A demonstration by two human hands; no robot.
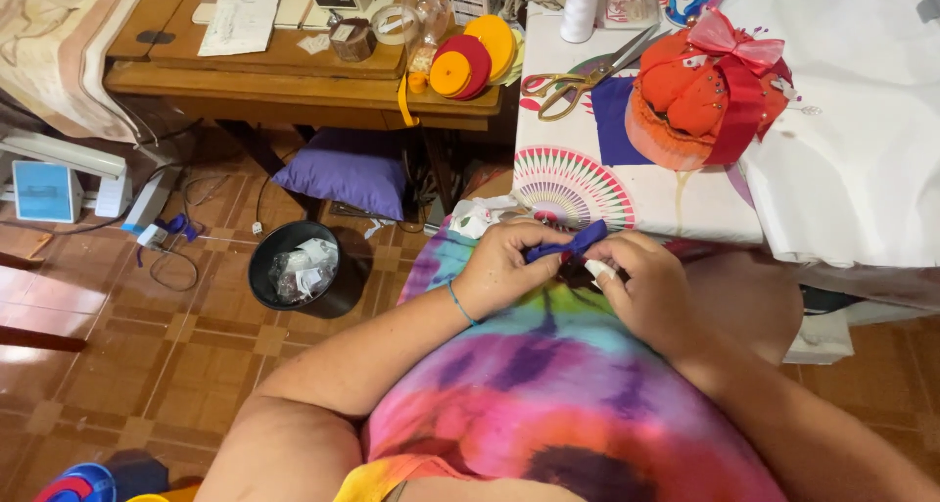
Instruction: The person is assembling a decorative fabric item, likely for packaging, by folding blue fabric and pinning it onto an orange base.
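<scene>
— Where is the blue fabric strip (568, 243)?
— Over the lap, just short of the bench (627, 193) edge at twelve o'clock. The left hand (509, 267) pinches one end; the right hand (641, 286) pinches the other, beside something small and white.
— Room around?
— Open tiled floor at nine o'clock, up to the black bin (294, 267). Scissors (587, 76) and pincushion (705, 91) sit farther back.

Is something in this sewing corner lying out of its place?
A purple cushion lies on the floor under the wooden table, beside loose cables. Otherwise nothing stands out; both hands hold a blue fabric strip.
</scene>
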